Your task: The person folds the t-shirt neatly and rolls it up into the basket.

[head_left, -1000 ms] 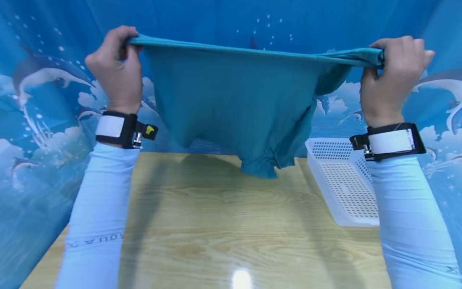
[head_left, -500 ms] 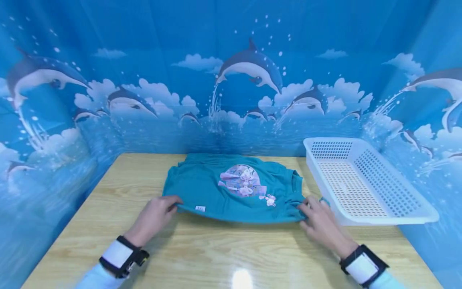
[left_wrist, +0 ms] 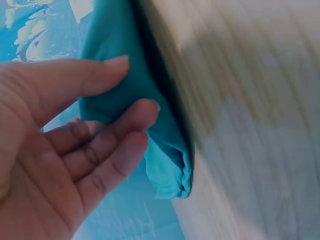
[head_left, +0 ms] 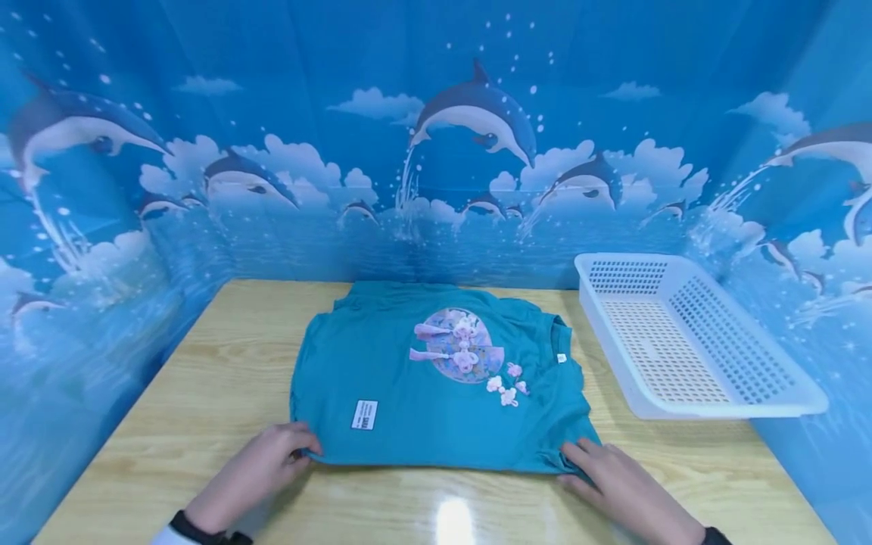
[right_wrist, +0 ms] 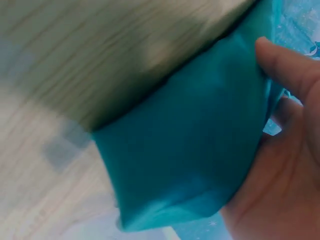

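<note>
A teal T-shirt (head_left: 409,416) lies spread on the wooden table, its collar toward the right. Its front carries a round floral patch (head_left: 443,371) with pink knots and tassels, small pink flowers and a white label (head_left: 364,415). My left hand (head_left: 259,465) pinches the shirt's near left corner; in the left wrist view thumb and fingers lie on either side of the teal fabric (left_wrist: 107,30). At the near right corner, my right hand (head_left: 623,484) grips the cloth between thumb and fingers, and a fabric flap (right_wrist: 180,145) hangs beside that hand in the right wrist view.
A white perforated plastic basket (head_left: 742,412) stands on the table to the right of the shirt. Behind the wooden table (head_left: 170,424) hangs a blue curtain (head_left: 306,98) printed with dolphins, which also runs along both sides.
Both hands have come down from high up with the stretched shirt and drawn it toward me. The shirt now lies flat on the table, its printed front showing.
</note>
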`<state>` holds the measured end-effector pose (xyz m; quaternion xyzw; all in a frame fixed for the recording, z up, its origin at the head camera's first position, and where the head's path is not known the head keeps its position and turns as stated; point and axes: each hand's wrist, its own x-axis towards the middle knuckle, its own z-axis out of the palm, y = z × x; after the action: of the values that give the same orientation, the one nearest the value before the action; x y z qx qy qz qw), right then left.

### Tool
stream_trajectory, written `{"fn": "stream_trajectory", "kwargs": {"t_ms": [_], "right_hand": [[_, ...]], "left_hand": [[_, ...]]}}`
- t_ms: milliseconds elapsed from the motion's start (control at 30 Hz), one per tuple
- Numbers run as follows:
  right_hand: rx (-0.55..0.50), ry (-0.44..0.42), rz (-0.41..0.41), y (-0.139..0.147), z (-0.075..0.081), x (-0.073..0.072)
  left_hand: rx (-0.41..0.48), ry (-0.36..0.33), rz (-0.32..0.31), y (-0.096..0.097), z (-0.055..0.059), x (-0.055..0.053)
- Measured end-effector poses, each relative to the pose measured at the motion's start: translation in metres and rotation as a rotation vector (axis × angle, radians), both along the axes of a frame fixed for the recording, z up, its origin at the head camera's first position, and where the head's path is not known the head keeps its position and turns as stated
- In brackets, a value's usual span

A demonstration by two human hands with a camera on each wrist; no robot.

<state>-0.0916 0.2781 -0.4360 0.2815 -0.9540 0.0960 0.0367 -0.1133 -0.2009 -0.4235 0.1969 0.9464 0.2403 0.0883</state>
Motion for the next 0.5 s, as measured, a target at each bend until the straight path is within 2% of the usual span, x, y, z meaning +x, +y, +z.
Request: {"fn": "stream_trajectory", "kwargs": {"t_ms": [100, 200, 367, 500], "right_hand": [[-0.011, -0.037, 0.024, 0.002, 0.003, 0.004], [-0.021, -0.084, 0.044, 0.004, 0.003, 0.007], [-0.032, -0.126, 0.111, 0.007, 0.000, 0.011], [-0.027, -0.280, 0.121, 0.007, -0.002, 0.016]], "left_hand": [[0.027, 0.004, -0.069, -0.001, -0.001, 0.004], [0.029, -0.011, -0.103, -0.001, -0.001, 0.005], [-0.011, -0.131, -0.089, 0.001, 0.002, 0.004], [-0.013, -0.257, -0.091, 0.000, 0.004, 0.005]]}}
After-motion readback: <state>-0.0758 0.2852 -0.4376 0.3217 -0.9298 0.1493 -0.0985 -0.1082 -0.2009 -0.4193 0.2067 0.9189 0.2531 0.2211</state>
